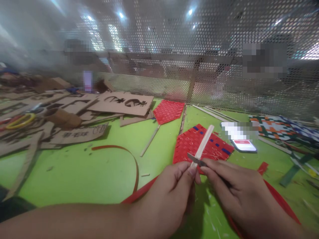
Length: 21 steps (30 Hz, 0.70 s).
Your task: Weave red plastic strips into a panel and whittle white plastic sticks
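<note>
In the head view my left hand (178, 186) pinches the lower end of a pale wooden stick (205, 139), which tilts up and away to the right. My right hand (231, 186) is closed on a small knife (195, 159). Its blade lies across the stick, just above my left fingertips. Behind the stick a red woven piece (185, 146) with blue patches rests on the table, with thin pale shavings on it. A red strip (142, 192) passes beneath my left wrist, and more red strip (281, 199) curves beside my right hand.
A smaller red woven piece (169, 111) with a stick lies farther back. Cut cardboard (124, 102), a cardboard roll (62, 118) and yellow-handled scissors (21, 122) crowd the left. A lit phone (244, 145) lies at right. A perforated metal screen (161, 66) stands behind the green table (74, 176).
</note>
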Available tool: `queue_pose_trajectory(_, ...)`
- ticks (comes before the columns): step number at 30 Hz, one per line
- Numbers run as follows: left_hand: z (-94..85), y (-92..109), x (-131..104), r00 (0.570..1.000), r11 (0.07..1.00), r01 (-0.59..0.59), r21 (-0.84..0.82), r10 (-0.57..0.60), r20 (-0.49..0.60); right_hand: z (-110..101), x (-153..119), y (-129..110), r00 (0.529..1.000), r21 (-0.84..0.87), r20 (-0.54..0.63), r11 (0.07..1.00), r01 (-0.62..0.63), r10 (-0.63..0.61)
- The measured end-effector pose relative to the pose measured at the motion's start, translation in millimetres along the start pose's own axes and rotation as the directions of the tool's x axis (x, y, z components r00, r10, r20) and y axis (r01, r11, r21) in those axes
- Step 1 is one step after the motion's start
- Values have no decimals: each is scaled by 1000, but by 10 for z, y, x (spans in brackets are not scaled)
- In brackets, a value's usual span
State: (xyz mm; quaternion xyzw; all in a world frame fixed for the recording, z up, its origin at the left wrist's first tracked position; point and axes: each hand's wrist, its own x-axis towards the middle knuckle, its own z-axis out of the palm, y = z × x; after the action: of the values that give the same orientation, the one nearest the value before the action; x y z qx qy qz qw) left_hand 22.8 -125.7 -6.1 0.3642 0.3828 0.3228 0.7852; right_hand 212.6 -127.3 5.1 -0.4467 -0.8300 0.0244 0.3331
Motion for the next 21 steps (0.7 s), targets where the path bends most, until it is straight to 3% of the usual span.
queue_pose_trajectory(6, -22, 13, 10, 998, 999, 45, -28, -47, -50, -72, -39, 125, 999, -56, 27, 998, 29, -28)
queue_pose_trajectory(12, 20, 157, -22, 993, 998, 41, 47, -35, -111, -221, -37, 299, 993, 30, 115, 999, -20, 17)
queue_pose_trajectory(14, 6, 163, -3, 994, 998, 33, 58, -27, -102, -311, -28, 472, 993, 21, 88, 997, -76, 74)
queue_pose_trajectory(16, -17, 141, 22, 996, 997, 29, 74, -22, -83, -414, -7, 723, 983, -63, -17, 981, -181, 181)
queue_pose_trajectory(18, -38, 110, 40, 998, 996, 30, 89, -26, -51, -513, 28, 1014, 913, -248, -122, 879, -407, 389)
queue_pose_trajectory(21, -54, 82, 48, 999, 993, 30, 117, -28, -16, -603, 88, 1415, 877, -335, -215, 811, -480, 430)
